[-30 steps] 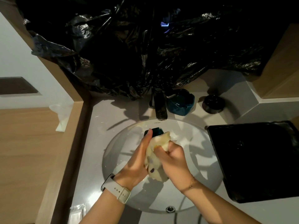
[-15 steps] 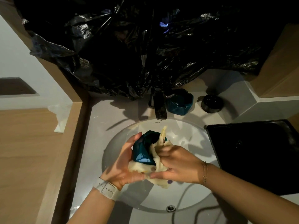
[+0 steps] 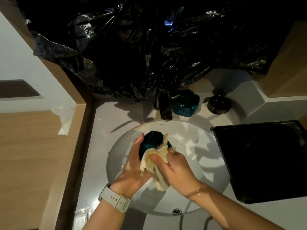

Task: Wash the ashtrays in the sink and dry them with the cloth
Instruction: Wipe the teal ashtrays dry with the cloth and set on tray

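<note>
Over the white oval sink my left hand holds a dark teal ashtray, fingers curled round its left side. My right hand grips a pale yellow cloth and presses it against the ashtray's right side. The cloth hangs down between both hands. A second teal ashtray stands on the counter just right of the black faucet. Further right sits a small round black ashtray.
A black tray lies on the counter right of the sink. Crumpled black plastic sheeting hangs above the faucet. A wooden ledge runs along the left, with a clear plastic scrap on it. The overflow hole is at the sink's near rim.
The ashtray has turned in my left hand, showing more of its teal surface. My right hand has shifted the cloth across it from the top to its right side.
</note>
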Motion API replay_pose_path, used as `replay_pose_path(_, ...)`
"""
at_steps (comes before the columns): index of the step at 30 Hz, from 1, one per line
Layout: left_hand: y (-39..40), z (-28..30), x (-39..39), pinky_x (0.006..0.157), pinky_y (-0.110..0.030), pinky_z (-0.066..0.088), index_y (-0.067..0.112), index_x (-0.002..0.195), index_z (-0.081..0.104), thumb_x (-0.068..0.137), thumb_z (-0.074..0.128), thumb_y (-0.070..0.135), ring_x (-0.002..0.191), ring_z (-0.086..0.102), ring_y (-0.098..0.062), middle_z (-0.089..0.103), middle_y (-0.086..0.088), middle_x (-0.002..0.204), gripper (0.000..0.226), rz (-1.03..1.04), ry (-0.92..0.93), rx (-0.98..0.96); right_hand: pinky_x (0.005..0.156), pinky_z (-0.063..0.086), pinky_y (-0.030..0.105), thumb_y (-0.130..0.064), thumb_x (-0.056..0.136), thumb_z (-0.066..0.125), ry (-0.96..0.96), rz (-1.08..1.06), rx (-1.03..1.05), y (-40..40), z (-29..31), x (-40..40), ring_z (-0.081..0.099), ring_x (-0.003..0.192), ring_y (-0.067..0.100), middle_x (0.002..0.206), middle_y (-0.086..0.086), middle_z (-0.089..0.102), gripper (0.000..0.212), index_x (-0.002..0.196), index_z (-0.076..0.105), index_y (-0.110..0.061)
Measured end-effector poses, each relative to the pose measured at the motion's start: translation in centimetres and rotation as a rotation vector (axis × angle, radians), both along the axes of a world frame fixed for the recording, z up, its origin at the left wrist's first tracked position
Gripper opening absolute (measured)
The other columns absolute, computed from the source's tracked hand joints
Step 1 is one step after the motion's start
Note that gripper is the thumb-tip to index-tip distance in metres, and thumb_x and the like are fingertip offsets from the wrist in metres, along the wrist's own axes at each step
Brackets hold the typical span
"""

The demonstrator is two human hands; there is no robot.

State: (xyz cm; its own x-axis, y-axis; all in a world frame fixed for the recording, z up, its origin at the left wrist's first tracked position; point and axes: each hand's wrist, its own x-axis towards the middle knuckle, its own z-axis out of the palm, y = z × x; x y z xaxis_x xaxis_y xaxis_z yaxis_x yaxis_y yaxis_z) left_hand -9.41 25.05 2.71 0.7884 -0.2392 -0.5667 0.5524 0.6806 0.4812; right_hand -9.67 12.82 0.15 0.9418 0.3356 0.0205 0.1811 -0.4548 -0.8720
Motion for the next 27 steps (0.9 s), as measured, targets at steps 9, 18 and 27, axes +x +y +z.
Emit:
replay_pose_path(9,1.0,-0.4,-2.9,0.093,-0.049,0.051,0.011,0.096,0.08,0.085,0.053,0.055,0.099,0.067,-0.033,0.069,-0.015,0.117,0.053,0.079,0.03,-0.03,0.071,0.045,0.004,-0.023,0.097,0.048,0.187,-0.159,0.367,-4.2,4.1,-2.1,0.064,0.082,-0.008,0.092,-0.007,0.069,0.019,0.103,0.065,-0.015)
replay_pose_path(18,-1.0,-2.0,-0.2,0.106,-0.055,0.04,0.011,0.113,0.074,0.077,0.059,0.053,0.118,0.059,-0.038,0.068,-0.017,0.124,0.057,0.164,0.06,-0.127,0.074,0.046,0.006,-0.037,0.098,0.047,0.475,-0.139,0.407,-5.3,3.3,3.5,0.064,0.089,-0.009,0.086,-0.027,0.067,0.013,0.098,0.059,-0.038)
replay_pose_path(27,-2.3,-11.3,3.2,0.096,-0.049,0.048,0.007,0.105,0.076,0.085,0.053,0.053,0.103,0.066,-0.033,0.07,-0.017,0.117,0.056,0.197,0.001,-0.153,0.062,0.048,0.011,-0.007,0.088,0.067,0.238,-0.191,0.156,-4.3,-7.4,6.8,0.064,0.073,0.001,0.085,0.002,0.062,0.014,0.096,0.063,0.003)
